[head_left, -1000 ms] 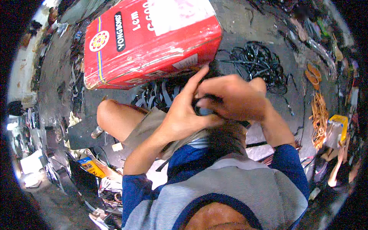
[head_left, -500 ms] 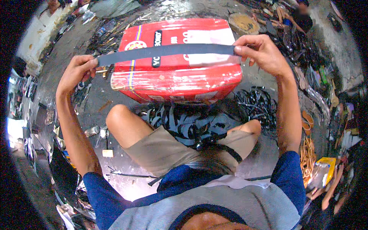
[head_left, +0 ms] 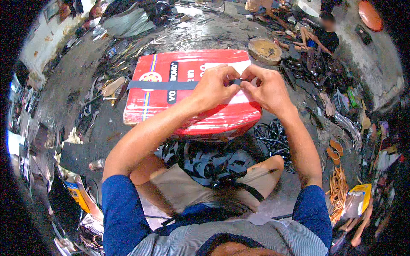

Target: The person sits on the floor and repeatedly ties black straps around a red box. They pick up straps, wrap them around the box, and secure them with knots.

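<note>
A dark grey flat strip [head_left: 164, 85] lies across the top of a red box [head_left: 145, 104] wrapped in shiny clear film. Its left end reaches the box's left edge. Near the right end of the strip, my left hand [head_left: 215, 88] pinches it between thumb and fingers. Close beside it, almost touching, my right hand [head_left: 267, 87] grips the same end with thumb and forefinger. The strip's tip between the two hands is partly hidden by my fingers. Below the box, between my bent knees, rests a heap of black and grey strips [head_left: 205, 160].
A coil of thin black strips [head_left: 275, 138] lies right of the box. Beyond it are a round wooden block [head_left: 265, 50] and a pile of black pieces [head_left: 314, 64]. Tan cords [head_left: 337, 187] and sandals [head_left: 335, 151] lie at right. Other people sit at the far side.
My left hand has moved right along the strip to its right end, beside my right hand. The strip, earlier stretched between both hands, now rests on the box. My view has tilted up slightly.
</note>
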The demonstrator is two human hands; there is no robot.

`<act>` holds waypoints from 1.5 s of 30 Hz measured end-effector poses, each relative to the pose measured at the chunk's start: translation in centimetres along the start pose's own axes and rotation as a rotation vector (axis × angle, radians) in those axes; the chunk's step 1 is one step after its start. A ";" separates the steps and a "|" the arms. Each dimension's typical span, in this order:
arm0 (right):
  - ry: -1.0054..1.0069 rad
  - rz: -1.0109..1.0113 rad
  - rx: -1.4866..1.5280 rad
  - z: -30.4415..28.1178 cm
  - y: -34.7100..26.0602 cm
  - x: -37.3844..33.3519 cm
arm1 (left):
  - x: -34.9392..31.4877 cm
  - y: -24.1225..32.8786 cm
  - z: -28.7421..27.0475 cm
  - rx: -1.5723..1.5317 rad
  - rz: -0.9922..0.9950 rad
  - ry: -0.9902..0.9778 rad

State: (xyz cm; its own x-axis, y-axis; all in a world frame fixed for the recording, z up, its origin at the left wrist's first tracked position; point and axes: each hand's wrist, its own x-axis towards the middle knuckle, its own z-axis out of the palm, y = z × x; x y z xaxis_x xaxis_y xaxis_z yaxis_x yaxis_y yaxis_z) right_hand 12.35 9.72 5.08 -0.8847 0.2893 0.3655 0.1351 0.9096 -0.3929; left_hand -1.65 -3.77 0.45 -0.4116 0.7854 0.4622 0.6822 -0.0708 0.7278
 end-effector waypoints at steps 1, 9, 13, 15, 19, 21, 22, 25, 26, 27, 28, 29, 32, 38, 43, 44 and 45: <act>0.027 -0.030 -0.002 0.1 0.2 -0.2 | -0.3 0.1 -0.1 -0.025 -0.031 0.005; 0.129 -0.220 -0.070 0.5 1.1 -1.4 | -1.2 -0.3 0.2 0.141 0.186 0.082; 0.074 -0.221 -0.096 -0.6 0.3 -1.9 | -1.2 0.1 -0.3 0.142 0.187 0.028; 0.004 -0.200 -0.105 -1.0 0.4 -1.7 | -0.9 0.5 -0.8 0.087 0.036 -0.024; 0.053 -0.185 0.005 -0.5 1.3 -1.4 | -0.8 0.5 -0.5 -0.016 -0.052 -0.010; 0.100 -0.190 0.047 0.0 1.7 -1.5 | -0.7 0.5 -0.5 -0.021 -0.048 0.006; 0.119 -0.165 0.063 0.3 2.0 -1.6 | -0.7 0.3 -0.4 -0.010 -0.037 0.014; 0.161 -0.035 0.135 1.4 2.3 -1.7 | -0.7 -0.1 -0.2 -0.017 -0.030 0.034; 0.166 0.045 0.177 1.7 2.2 -1.5 | -0.6 -0.1 -0.1 -0.025 -0.033 0.039; 0.170 0.126 0.218 2.1 2.2 -1.4 | -0.6 0.1 0.0 -0.029 -0.062 0.051; 0.186 0.143 0.293 2.7 2.6 -1.3 | -0.5 0.2 0.1 -0.010 -0.075 0.052; 0.203 0.160 0.368 3.4 3.1 -1.2 | -0.4 0.4 0.1 0.009 -0.088 0.053; 0.177 0.294 0.574 3.5 2.6 -1.0 | 0.0 0.8 0.2 0.044 -0.144 0.057; 0.254 0.282 0.515 3.6 2.9 -0.7 | 2.3 0.6 -0.6 0.134 0.009 -0.076; 0.274 0.336 0.655 5.2 4.4 -2.7 | 1.9 0.9 0.8 0.039 0.228 -0.031; 0.246 0.325 0.614 5.5 4.7 -3.0 | 1.8 1.2 1.1 0.017 0.185 -0.031; 0.304 0.238 0.592 5.7 4.9 -2.9 | 1.9 1.4 1.3 -0.005 0.142 -0.032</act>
State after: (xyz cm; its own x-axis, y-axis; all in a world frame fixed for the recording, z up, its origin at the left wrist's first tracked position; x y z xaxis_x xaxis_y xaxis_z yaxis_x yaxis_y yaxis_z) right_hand 13.04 11.65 -2.76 -0.6857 0.6094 0.3980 -0.0322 0.5210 -0.8530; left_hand -0.68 -1.58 1.72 -0.2921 0.7864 0.5443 0.7292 -0.1851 0.6587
